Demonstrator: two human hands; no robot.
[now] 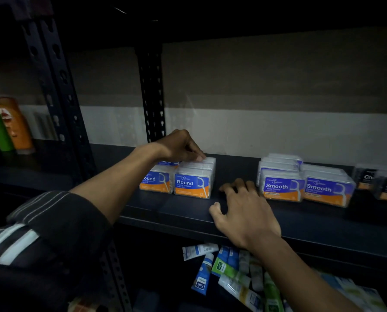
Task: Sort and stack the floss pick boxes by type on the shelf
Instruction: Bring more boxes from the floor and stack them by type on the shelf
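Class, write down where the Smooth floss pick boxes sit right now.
In the head view, the Smooth boxes stand right of centre on the dark shelf, between the right hand and the black boxes at the far right.

Round boxes (pixel 192 183) and Smooth boxes (pixel 282 188): blue-orange labels; sleeve (pixel 30 233) dark, white stripes; shelf (pixel 233 212) black.

Single head-worn wide-angle view, facing forward and slightly down onto shelf (pixel 188 207), close up.
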